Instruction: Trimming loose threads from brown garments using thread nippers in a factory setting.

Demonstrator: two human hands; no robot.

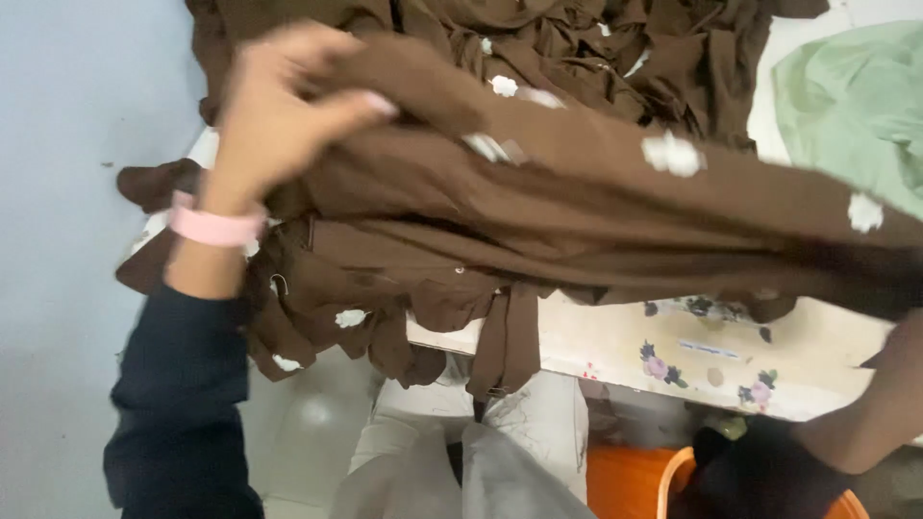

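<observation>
Pale blue wall (67, 115) at left; beneath it a worktable (625, 346) with a cream cover printed in small flowers, its front edge running from lower left to right.

Item 1. Heap of brown garments (538, 48), spread over the far tabletop and spilling off the left corner, dotted with white flower appliqués.

Item 2. Brown garment (596, 202), lifted clear of the heap. Long axis runs from upper left to lower right across the view, stretched between both hands. A strap with a buckle (500, 356) hangs from its lower edge past the table front.

Item 3. Pale green cloth (846, 106), far right of the table, apart from the brown heap.

Item 4. Orange tub (625, 481) on the floor below the table, partly hidden.

Item 5. Left hand (274, 125), forearm raised nearly upright, dark sleeve, pink wristband (216, 226). Fingers closed over the garment's upper left end, thumb pressed across the top fold; the cloth lies to the right of the fingers. This hand is the nearer one to the heap.

Item 6. Right hand (899, 360), at the frame's right edge, forearm coming up from below. The cloth covers the fingers; it probably grips the garment's lower right end, but the grip cannot be told.
</observation>
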